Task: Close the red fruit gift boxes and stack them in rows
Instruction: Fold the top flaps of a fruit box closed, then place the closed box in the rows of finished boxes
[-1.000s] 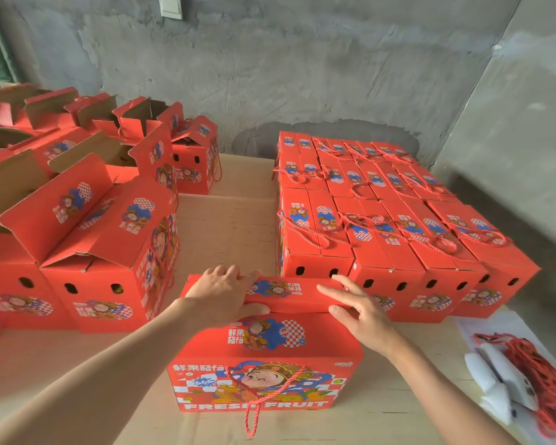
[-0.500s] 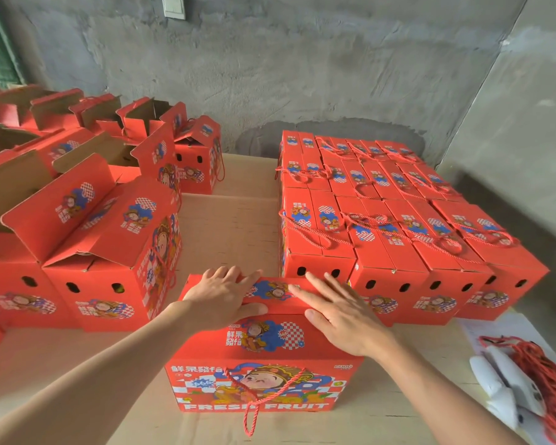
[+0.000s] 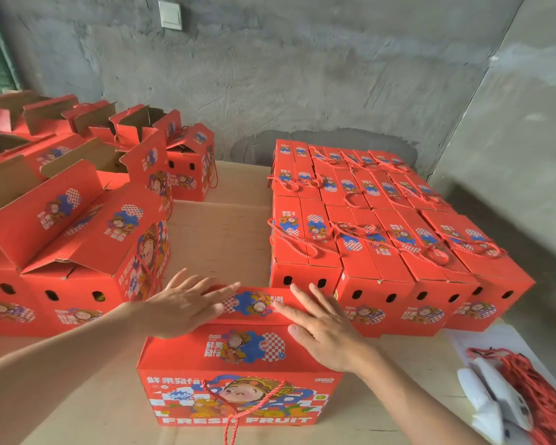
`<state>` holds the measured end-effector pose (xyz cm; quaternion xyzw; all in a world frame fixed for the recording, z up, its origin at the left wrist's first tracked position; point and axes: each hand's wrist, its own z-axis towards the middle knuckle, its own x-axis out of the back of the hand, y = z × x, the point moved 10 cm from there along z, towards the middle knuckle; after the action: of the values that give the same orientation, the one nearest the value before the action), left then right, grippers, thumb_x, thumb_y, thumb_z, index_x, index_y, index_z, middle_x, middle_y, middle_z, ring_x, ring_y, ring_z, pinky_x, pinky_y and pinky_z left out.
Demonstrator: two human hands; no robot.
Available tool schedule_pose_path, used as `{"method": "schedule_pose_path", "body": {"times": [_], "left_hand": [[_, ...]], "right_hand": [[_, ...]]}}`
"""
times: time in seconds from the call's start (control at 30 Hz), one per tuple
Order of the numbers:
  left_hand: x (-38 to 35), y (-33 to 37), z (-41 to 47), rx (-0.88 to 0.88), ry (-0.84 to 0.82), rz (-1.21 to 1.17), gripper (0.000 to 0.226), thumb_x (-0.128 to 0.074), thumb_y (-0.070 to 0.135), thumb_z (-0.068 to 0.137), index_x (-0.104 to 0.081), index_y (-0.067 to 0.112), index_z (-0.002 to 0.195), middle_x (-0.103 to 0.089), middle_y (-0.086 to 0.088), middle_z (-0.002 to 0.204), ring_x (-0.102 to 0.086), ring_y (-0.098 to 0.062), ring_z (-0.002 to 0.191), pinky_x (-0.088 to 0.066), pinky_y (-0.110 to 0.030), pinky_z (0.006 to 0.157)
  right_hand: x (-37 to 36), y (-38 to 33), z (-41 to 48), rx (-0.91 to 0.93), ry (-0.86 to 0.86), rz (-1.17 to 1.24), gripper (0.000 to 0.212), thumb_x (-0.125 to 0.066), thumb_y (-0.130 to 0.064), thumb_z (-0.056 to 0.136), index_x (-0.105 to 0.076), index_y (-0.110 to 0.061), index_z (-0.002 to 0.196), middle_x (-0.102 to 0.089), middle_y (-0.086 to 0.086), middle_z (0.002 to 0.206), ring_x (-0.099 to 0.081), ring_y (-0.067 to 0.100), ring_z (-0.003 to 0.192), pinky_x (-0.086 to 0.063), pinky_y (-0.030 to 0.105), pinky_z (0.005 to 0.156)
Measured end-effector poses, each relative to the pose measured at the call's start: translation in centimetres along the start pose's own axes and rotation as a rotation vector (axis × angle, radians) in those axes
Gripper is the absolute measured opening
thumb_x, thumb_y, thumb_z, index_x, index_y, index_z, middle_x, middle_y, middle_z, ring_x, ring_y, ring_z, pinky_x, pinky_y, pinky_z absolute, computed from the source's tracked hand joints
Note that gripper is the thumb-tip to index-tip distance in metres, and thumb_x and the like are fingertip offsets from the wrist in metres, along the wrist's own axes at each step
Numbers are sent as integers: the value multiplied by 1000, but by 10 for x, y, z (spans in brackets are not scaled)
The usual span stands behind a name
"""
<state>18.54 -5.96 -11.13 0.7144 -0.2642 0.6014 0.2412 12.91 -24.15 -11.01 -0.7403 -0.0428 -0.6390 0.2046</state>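
Quick tip on the step here, imo. The box (image 3: 238, 390) being closed sits bottom centre of the frame on the desk (image 3: 219, 232), FRESH FRUIT side facing the cam, w/ its rope handle (image 3: 235, 409) dangling down the front.

Both hands are flat on top, gripping nothing. The left hand (image 3: 187, 303) has its fingers straight and spread, tips on the far flap (image 3: 254, 303). The right hand (image 3: 325, 332) is the same, palm on the near half of the lid and fingers reaching onto that far flap.

How I'd do it:
- Push down evenly w/ both hands. 1 side going first probably skews the lid.
- The far flap looks not quite seated to me, so I'd run the palms outward to the 2 ends till it lies flush. Can't tell from here if there's a tab to tuck.
- Make sure the rope stays outside, not pinched under the lid.
- Don't lean hard, it's thin card and prob dents easy.

Then grab it by the sides and put it by the closed boxes (image 3: 382, 252) centre right, holes facing the same way as that front row and edges touching. There are plenty of open boxes (image 3: 77, 245) at left to do after. The red cords (image 3: 533, 396) at bottom right are well out of the way.
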Motion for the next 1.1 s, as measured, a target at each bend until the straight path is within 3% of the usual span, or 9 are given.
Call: {"method": "schedule_pose_path", "body": {"times": [0.23,0.4,0.57,0.67,0.8,0.9,0.97,1.03,1.1], "left_hand": [[-7,-8,4,178,-9,22,68,28,68,65,37,48,129,8,12,157,17,-18,145,14,-61,110],[-12,11,-21,423,89,-112,52,-1,50,97,9,40,148,11,9,158,18,-18,144,11,-56,112],[-5,79,-68,354,438,-148,61,-9,41,100,-60,20,128,-54,4,137,-47,-23,128,-16,-45,111],[2,72,-68,369,478,-136,59,-13,43,99,-63,24,124,-58,9,131,-53,-22,124,-19,-46,106],[7,34,-54,334,468,-129,56,-16,46,98,-60,28,127,-57,7,133,-45,-28,131,-6,-52,110],[2,-20,-40,349,380,-162,60,-10,51,93,-38,34,143,-22,5,156,-6,-23,146,17,-53,110],[-4,-69,-34,509,340,-185,55,-15,50,97,-16,34,150,6,4,159,13,-21,145,15,-53,111],[-13,-105,-42,750,304,-311,59,-22,47,99,-6,27,152,5,-1,160,4,-23,146,6,-53,114],[-19,-119,-63,971,404,-547,53,-28,39,100,-28,10,144,-28,-17,150,-28,-33,137,-19,-54,111]], "right_hand": [[0,8,11,25,-10,96,40,-30,-47,100,-14,-66,130,14,-22,152,25,8,139,16,40,112],[26,18,11,-30,283,537,33,-57,-17,92,-63,-33,121,-40,-11,143,-24,5,138,-17,27,116],[32,24,8,-65,410,541,27,-63,-7,86,-72,-20,108,-55,-7,123,-45,4,120,-21,0,97],[36,19,6,-87,474,461,25,-65,-5,84,-73,-16,105,-60,1,117,-49,10,114,-23,2,97],[35,1,-5,-193,661,326,24,-68,-6,79,-74,-14,101,-65,8,103,-57,29,104,-36,31,96],[17,-19,-1,-402,575,164,37,-58,-31,84,-63,-30,121,-55,7,118,-47,30,115,-35,38,95],[11,-43,4,-389,520,111,46,-52,-42,85,-55,-31,130,-49,10,121,-41,31,117,-35,39,95],[6,-71,10,-265,499,113,52,-51,-46,86,-51,-24,134,-49,14,115,-43,31,113,-35,39,95],[-2,-82,14,-189,437,215,56,-52,-45,88,-45,-17,136,-51,12,115,-44,29,111,-32,35,98]]}}
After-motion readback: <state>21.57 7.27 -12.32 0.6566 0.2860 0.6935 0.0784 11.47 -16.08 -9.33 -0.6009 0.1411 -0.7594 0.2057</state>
